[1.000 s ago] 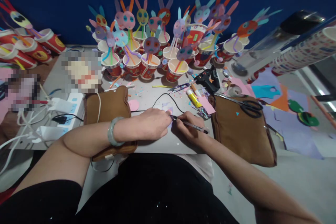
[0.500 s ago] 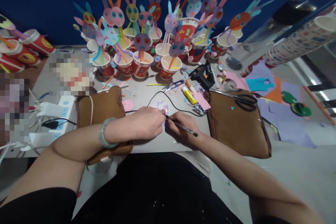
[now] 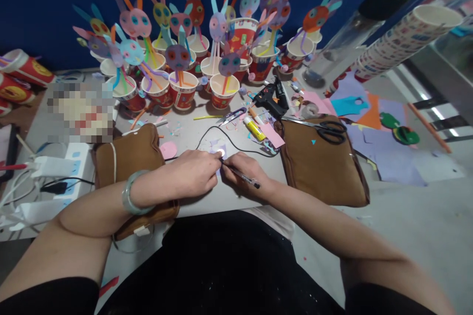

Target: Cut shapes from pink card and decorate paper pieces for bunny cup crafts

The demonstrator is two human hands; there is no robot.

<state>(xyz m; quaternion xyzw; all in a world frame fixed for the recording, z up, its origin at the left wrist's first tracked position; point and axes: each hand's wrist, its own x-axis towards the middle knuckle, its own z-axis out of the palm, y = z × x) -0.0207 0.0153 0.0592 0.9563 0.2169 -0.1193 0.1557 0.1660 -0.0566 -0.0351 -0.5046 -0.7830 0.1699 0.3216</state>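
Observation:
My right hand (image 3: 249,170) grips a black pen (image 3: 246,178), its tip down by the fingers of my left hand. My left hand (image 3: 195,172) is closed, with its fingertips on a small white disc (image 3: 220,153). Under the disc lies a small piece of purple paper (image 3: 219,145) on the table; my fingers hide part of both. Just beyond the hands a black cord (image 3: 236,143) loops across the table. A pink paper circle (image 3: 168,149) lies beside my left hand.
Brown cushions, one left (image 3: 123,157) and one right (image 3: 323,172), flank my hands. Scissors (image 3: 328,130) rest on the right one. Behind are a glue stick (image 3: 254,129), a glue gun (image 3: 271,101) and several paper cups (image 3: 183,93) with paper rabbit heads. A power strip (image 3: 77,172) stands left.
The view has shifted, so the table's things appear farther left. My hands keep the same hold on the pen and the disc, and hardly move against the table.

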